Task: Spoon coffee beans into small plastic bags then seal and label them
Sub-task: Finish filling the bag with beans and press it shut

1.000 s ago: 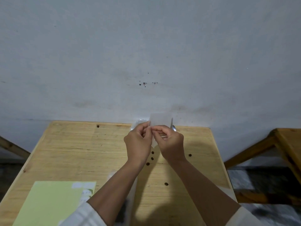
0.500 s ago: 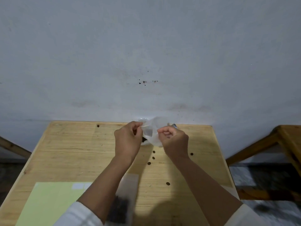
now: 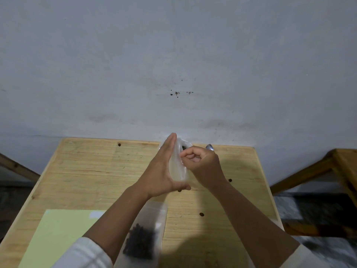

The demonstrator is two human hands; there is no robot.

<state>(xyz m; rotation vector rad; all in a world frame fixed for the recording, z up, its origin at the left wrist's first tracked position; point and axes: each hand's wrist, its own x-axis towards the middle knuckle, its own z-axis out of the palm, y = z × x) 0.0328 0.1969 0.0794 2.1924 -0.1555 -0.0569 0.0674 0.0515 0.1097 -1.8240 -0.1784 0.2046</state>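
Observation:
A small clear plastic bag (image 3: 178,167) is held above the far middle of the wooden table (image 3: 87,176). My left hand (image 3: 161,171) lies flat against its left side with the fingers straight. My right hand (image 3: 201,161) pinches its right side with curled fingers. Something dark shows near the bag's top. A metal spoon tip (image 3: 209,147) peeks out behind my right hand. A filled clear bag of coffee beans (image 3: 142,240) lies near the front edge, partly under my left forearm. Loose beans (image 3: 201,214) lie scattered on the table.
A pale green sheet (image 3: 58,235) lies at the front left. A grey wall stands right behind the table. Another wooden table (image 3: 342,161) is at the right, and a wooden edge (image 3: 17,167) shows at the left.
The bag was pinched at its top by both hands and pulled apart. Now my left hand has flattened against the bag and turned upright. The bean bag at the front has come into view.

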